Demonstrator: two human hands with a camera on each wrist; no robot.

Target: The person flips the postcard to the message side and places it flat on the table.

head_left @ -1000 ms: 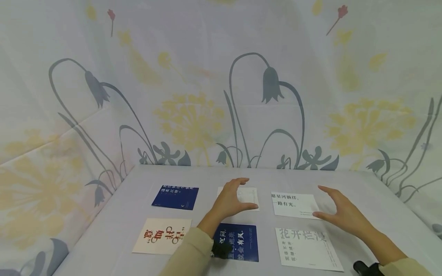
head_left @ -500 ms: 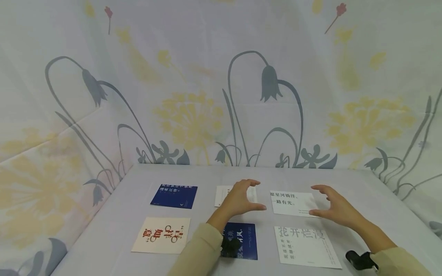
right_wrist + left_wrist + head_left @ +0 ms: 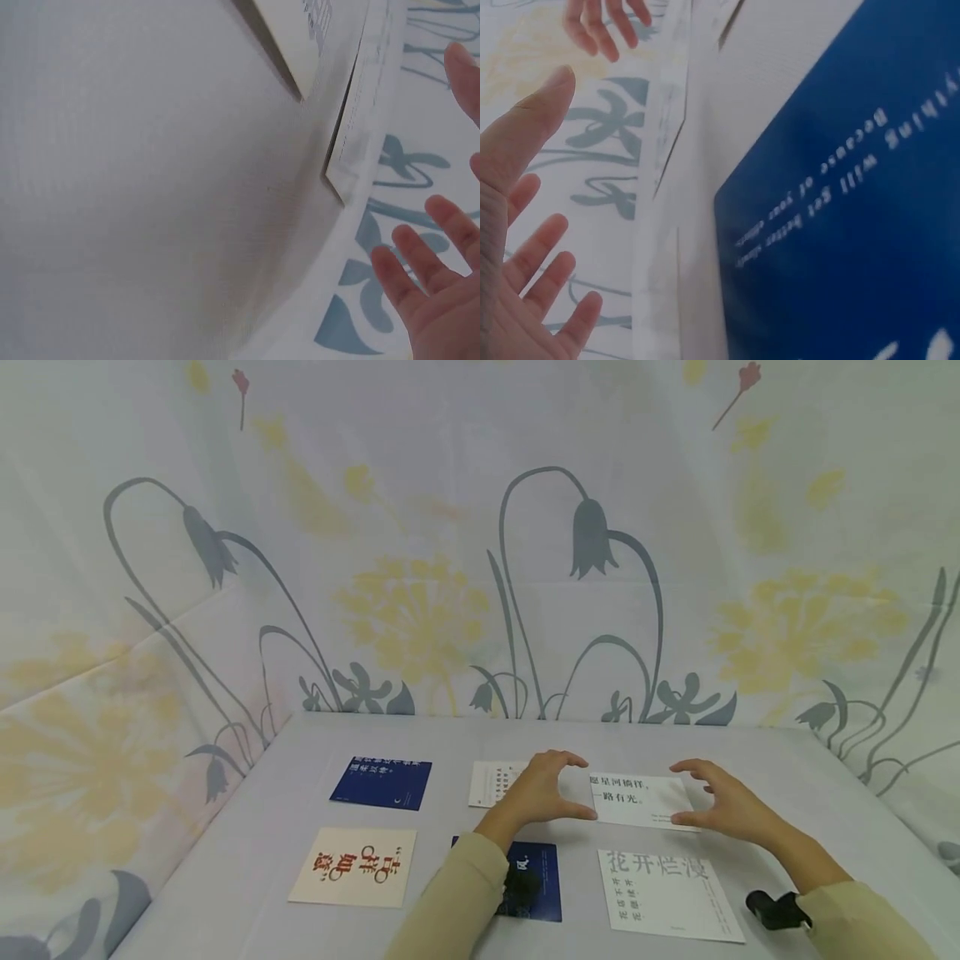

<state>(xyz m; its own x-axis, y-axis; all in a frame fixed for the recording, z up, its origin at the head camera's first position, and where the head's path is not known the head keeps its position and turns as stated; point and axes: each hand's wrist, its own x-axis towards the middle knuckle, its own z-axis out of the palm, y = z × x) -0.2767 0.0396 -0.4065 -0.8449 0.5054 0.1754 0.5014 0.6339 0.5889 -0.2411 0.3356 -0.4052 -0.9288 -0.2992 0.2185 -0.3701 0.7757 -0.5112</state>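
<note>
My left hand (image 3: 538,792) hovers at the left end of a white card (image 3: 637,803) printed with two lines of dark characters. Opposite it, my right hand (image 3: 726,804) overlaps the card's right end in the head view. Both thumbs and fingers are spread in a wide C, facing each other, with nothing held. A second white card (image 3: 491,783) lies partly behind the left hand. Below the left wrist is a dark blue card (image 3: 546,885), partly hidden by the sleeve and a black wrist device; its lettering (image 3: 840,202) shows large in the left wrist view.
A larger white card (image 3: 663,902) with grey characters lies at the front right. At the left are a blue card (image 3: 382,785) and, nearer, a cream card (image 3: 356,868) with red characters. A flower-print cloth (image 3: 450,527) hangs behind the pale table (image 3: 240,843).
My left hand has moved right, off the second white card and up to the two-line card. My right hand has shifted slightly left, narrowing the space between them. The cards lie as before.
</note>
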